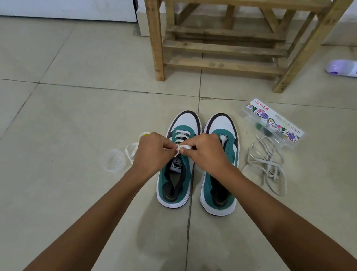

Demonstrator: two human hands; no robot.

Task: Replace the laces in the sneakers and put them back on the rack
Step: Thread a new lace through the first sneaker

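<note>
Tiled floor (46, 184), hands pinching white lace (183, 147)

Open tile lies left of the left sneaker (178, 159) — only a clear plastic lid (113, 160) sits there. On the right, loose grey laces (267, 164) and a paint box (273, 122) crowd the right sneaker (222, 164). Floor before the wooden rack (225, 32) is bare.
</note>
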